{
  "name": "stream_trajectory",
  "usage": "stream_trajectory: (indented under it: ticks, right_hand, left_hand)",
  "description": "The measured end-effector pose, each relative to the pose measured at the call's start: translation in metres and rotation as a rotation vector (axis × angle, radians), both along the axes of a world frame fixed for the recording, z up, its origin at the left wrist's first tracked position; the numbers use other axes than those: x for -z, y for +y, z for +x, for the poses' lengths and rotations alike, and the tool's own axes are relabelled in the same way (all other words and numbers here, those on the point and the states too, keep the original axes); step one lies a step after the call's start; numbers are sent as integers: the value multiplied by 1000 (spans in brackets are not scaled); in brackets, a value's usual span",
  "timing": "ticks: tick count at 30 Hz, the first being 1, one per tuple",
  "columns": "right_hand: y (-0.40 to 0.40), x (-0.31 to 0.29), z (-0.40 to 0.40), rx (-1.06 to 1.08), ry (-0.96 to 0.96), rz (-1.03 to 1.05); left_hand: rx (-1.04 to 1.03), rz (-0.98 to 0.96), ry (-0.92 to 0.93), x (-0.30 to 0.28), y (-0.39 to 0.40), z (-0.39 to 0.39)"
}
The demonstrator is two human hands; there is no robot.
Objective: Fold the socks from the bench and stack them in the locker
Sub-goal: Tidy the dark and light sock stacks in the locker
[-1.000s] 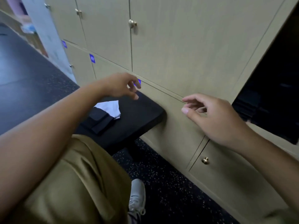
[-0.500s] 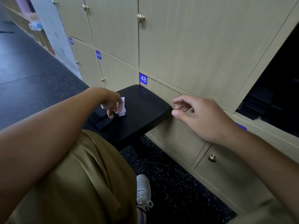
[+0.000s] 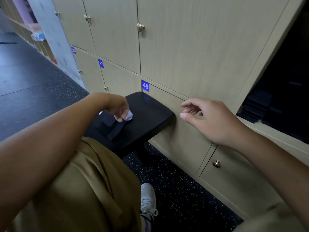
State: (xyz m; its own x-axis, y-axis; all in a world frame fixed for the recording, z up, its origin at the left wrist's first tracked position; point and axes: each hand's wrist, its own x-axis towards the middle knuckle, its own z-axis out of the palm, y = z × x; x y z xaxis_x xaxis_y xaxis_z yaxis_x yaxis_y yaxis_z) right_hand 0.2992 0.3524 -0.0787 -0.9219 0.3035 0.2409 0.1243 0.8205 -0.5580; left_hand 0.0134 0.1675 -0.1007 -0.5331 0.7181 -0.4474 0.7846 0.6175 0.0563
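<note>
On the black bench (image 3: 150, 114) lie a white sock (image 3: 129, 116) and dark socks (image 3: 115, 129) beside my thigh. My left hand (image 3: 119, 109) reaches down over them and its fingers pinch the white sock, hiding most of it. My right hand (image 3: 210, 119) hovers in the air in front of the locker doors, right of the bench end, fingers loosely spread and holding nothing. The open locker (image 3: 284, 91) is at the right edge, dark inside, with a stack of dark folded socks (image 3: 255, 108) on its floor.
A wall of shut beige locker doors (image 3: 192, 47) with brass knobs and blue number tags runs behind the bench. The dark speckled floor (image 3: 175, 190) lies below, with my white shoe (image 3: 148, 198) on it. My tan trouser leg (image 3: 80, 190) fills the lower left.
My left hand dropped from above the bench onto the white sock and now pinches it. My right hand stayed hovering before the lockers.
</note>
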Motion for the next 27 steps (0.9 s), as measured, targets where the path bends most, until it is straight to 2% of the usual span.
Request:
stream_trajectory:
  ticks: [9,13,16,18,21,24,27]
  right_hand:
    - [6,-4,15,52,-141,-99]
    - [11,-4,24,81,-261,-229]
    - [8,-10,32,71,-294,-488]
    - [7,-14,38,47,-241,-630]
    - [10,-19,44,80,-41,-814]
    - [17,-27,54,183,176,-929]
    - [30,-33,65,300,317,-911]
  left_hand:
    - [133,348,-84,-60,19,52]
    - [52,550,-361,-68,28,79]
    - [-28,774,-582,-69,43,98]
    - [-48,899,-754,-71,56,114]
    - [-36,1019,-962,-68,77,127]
    - [-70,1085,-1044,-68,94,139]
    - [-70,1137,-1066,-72,103,148]
